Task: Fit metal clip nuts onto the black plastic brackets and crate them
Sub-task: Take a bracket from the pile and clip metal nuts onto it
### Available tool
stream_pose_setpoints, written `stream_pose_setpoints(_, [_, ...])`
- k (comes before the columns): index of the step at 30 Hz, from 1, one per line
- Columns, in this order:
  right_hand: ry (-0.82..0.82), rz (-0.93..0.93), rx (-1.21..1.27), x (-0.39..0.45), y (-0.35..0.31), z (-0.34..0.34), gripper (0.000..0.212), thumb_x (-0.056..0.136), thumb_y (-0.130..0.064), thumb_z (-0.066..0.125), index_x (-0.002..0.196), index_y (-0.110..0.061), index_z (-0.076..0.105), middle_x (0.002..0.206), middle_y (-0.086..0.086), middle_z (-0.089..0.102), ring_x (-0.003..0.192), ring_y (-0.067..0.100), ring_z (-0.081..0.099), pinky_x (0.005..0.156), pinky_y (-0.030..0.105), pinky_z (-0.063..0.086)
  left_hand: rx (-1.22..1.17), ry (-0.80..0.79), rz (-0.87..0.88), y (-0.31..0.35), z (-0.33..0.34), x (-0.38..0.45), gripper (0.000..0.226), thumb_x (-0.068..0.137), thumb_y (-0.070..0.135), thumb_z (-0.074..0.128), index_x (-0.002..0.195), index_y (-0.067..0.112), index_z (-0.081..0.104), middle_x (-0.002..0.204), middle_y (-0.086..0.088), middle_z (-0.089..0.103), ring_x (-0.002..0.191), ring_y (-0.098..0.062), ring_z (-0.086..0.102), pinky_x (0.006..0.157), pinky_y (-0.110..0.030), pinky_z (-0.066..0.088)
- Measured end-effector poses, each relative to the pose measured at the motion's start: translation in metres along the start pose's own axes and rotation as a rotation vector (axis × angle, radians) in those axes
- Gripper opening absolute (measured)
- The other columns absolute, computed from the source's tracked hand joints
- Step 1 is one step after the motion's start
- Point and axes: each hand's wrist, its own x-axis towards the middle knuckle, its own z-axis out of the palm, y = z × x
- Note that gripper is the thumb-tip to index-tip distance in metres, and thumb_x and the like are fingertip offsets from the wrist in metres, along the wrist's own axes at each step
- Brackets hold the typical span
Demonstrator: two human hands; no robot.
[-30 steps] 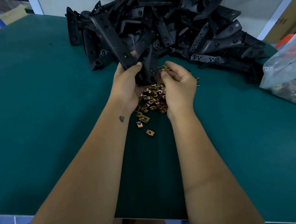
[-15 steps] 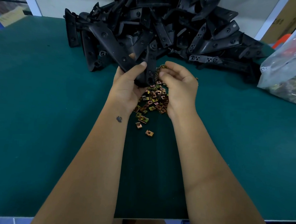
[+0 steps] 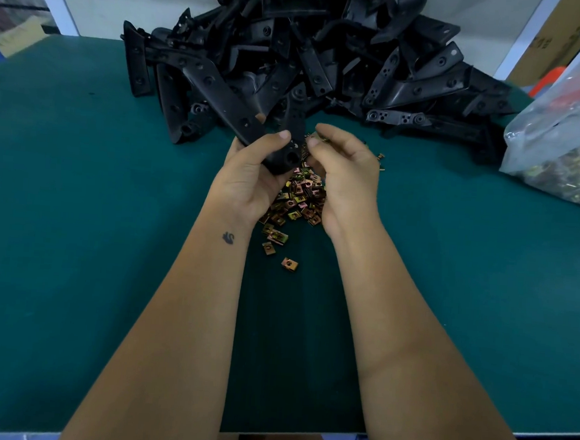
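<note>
My left hand (image 3: 250, 179) grips a black plastic bracket (image 3: 221, 101) by its lower end, its long arm slanting up to the left. My right hand (image 3: 345, 175) pinches a small metal clip nut (image 3: 316, 140) between thumb and forefinger, right against the bracket's edge. Under both hands lies a heap of brass-coloured clip nuts (image 3: 300, 200) on the green table (image 3: 74, 239), with a stray one (image 3: 289, 263) nearer to me. A big pile of black brackets (image 3: 327, 61) fills the back of the table.
A clear plastic bag (image 3: 562, 135) with more metal clips lies at the right edge. Cardboard boxes (image 3: 562, 36) stand behind it. The table's near edge (image 3: 472, 433) runs just above my elbows. No crate is in view.
The bracket in my left hand has turned slightly and my right fingers with the clip nut have closed in on its edge. The pile and the bag have not moved.
</note>
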Motion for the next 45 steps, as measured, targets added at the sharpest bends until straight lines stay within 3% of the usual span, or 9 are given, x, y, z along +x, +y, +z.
stream_pose_setpoints(4, [-0.031,0.022,0.072,-0.0004,-0.0017,0.0019,0.015,0.084,0.006,0.067,0.084,-0.009,0.069,0.076,0.003,0.069,0.070,0.010,0.065,0.067,0.021,0.051,-0.029,-0.055,0.012,0.0018,-0.0034,-0.0007,0.035,0.089,-0.008,0.057,0.112,0.018,0.054,0.094,-0.006,0.073,0.093,-0.023,0.070,0.087,-0.041,0.058])
stream_pose_setpoints(9, [-0.074,0.044,0.089,-0.0017,-0.0013,0.0028,0.017,0.085,0.007,0.064,0.076,-0.008,0.066,0.076,0.006,0.066,0.073,0.014,0.063,0.069,0.027,0.052,-0.084,-0.067,0.015,0.0021,-0.0037,-0.0011,0.036,0.089,-0.010,0.055,0.108,0.020,0.055,0.088,-0.005,0.075,0.086,-0.020,0.072,0.076,-0.036,0.059])
stream_pose_setpoints(17, [-0.085,0.038,0.080,-0.0023,-0.0021,0.0028,0.018,0.085,0.009,0.061,0.075,-0.006,0.063,0.075,0.006,0.065,0.068,0.010,0.061,0.059,0.022,0.049,-0.079,-0.081,0.029,0.0019,-0.0042,0.0001,0.038,0.090,-0.010,0.054,0.110,0.022,0.054,0.091,-0.003,0.076,0.085,-0.020,0.072,0.073,-0.035,0.059])
stream_pose_setpoints(25, [-0.118,0.076,0.009,-0.0036,-0.0033,0.0012,0.016,0.087,0.001,0.064,0.076,-0.012,0.064,0.082,0.006,0.064,0.075,0.015,0.058,0.071,0.026,0.050,-0.101,-0.064,0.044,0.0026,-0.0033,-0.0002,0.040,0.089,-0.011,0.055,0.113,0.021,0.053,0.089,-0.003,0.075,0.082,-0.019,0.073,0.070,-0.034,0.059])
stream_pose_setpoints(28, [-0.122,0.084,0.008,-0.0037,-0.0037,0.0011,0.016,0.087,0.000,0.064,0.077,-0.012,0.065,0.081,0.006,0.065,0.078,0.018,0.060,0.075,0.031,0.051,-0.078,-0.069,0.047,0.0027,-0.0026,-0.0005,0.040,0.090,-0.011,0.055,0.113,0.022,0.054,0.090,-0.003,0.075,0.085,-0.019,0.072,0.074,-0.035,0.059])
stream_pose_setpoints(31, [-0.125,0.099,0.057,-0.0031,-0.0040,0.0015,0.014,0.087,0.002,0.064,0.083,-0.011,0.063,0.081,0.005,0.065,0.072,0.014,0.061,0.070,0.027,0.052,-0.050,-0.070,0.043,0.0023,-0.0015,-0.0012,0.041,0.090,-0.010,0.055,0.114,0.023,0.054,0.093,-0.003,0.074,0.089,-0.021,0.070,0.082,-0.036,0.058])
stream_pose_setpoints(35, [-0.111,0.119,0.123,-0.0018,-0.0036,0.0005,0.016,0.087,0.004,0.065,0.092,-0.011,0.061,0.080,0.004,0.064,0.065,0.011,0.059,0.065,0.025,0.050,-0.024,-0.073,0.038,0.0022,0.0003,-0.0026,0.040,0.091,-0.010,0.055,0.114,0.023,0.054,0.096,-0.004,0.073,0.093,-0.021,0.069,0.080,-0.035,0.058])
stream_pose_setpoints(45, [-0.128,0.180,0.229,0.0005,-0.0026,-0.0041,0.019,0.089,0.006,0.062,0.086,-0.013,0.057,0.080,0.002,0.064,0.062,0.009,0.055,0.060,0.021,0.048,0.088,-0.129,-0.023,0.0048,0.0000,-0.0057,0.044,0.095,-0.005,0.053,0.128,0.023,0.046,0.113,-0.003,0.068,0.100,-0.018,0.068,0.085,-0.032,0.057])
